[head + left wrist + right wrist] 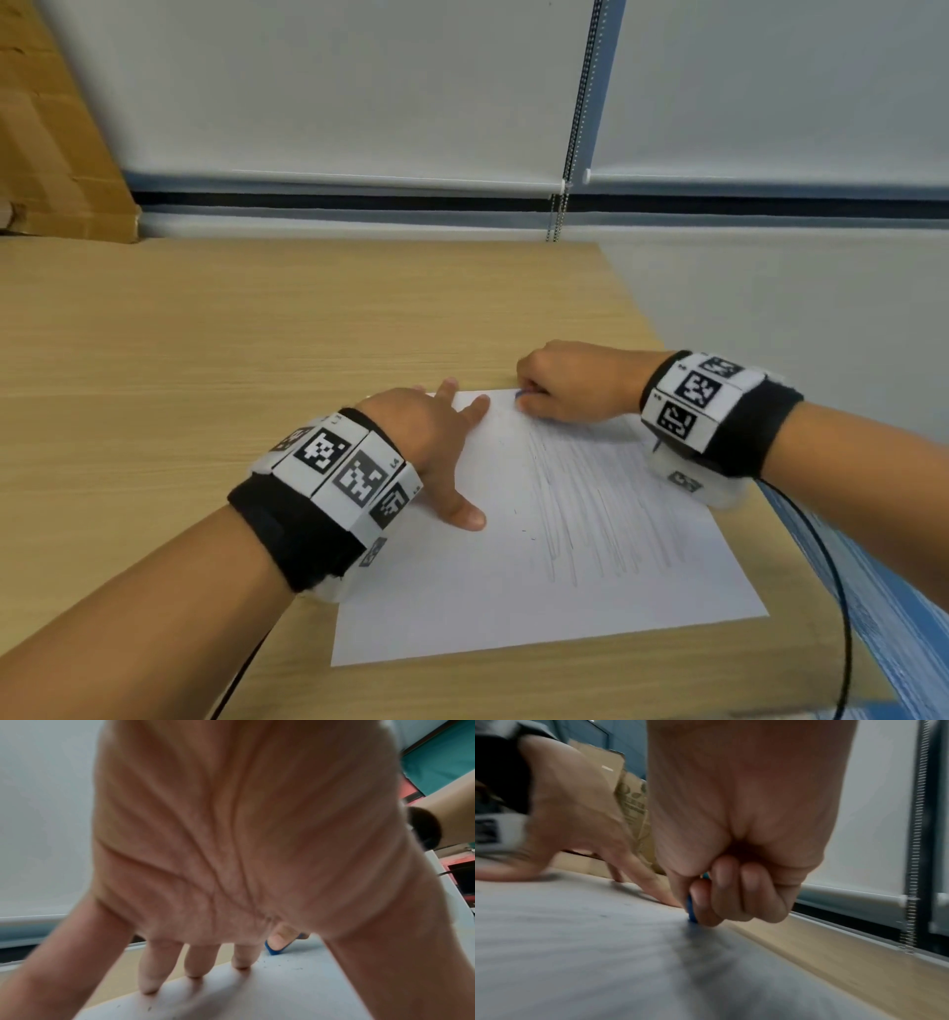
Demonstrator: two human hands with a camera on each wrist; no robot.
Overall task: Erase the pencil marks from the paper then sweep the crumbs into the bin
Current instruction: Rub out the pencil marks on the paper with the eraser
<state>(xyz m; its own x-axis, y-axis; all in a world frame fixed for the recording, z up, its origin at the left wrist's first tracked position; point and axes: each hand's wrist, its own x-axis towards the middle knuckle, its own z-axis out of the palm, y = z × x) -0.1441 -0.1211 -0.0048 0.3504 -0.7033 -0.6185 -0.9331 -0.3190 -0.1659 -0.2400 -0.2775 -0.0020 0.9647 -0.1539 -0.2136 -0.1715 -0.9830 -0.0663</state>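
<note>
Left hand lies flat with fingers spread straight, pressing the left edge of one sheet of paper on the wooden desk. Right hand, fingers curled, pinches one blue eraser at the sheet's far edge. Pencil marks run lengthwise, near to far.

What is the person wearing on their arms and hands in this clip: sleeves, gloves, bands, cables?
Both forearms are bare, with no sleeves or gloves. The left hand and right hand each have a black fabric wristband ringed by white square panels printed with black fiducial markers. A whitish padded unit hangs under each wrist. A thin black cable trails from the right wrist.
</note>
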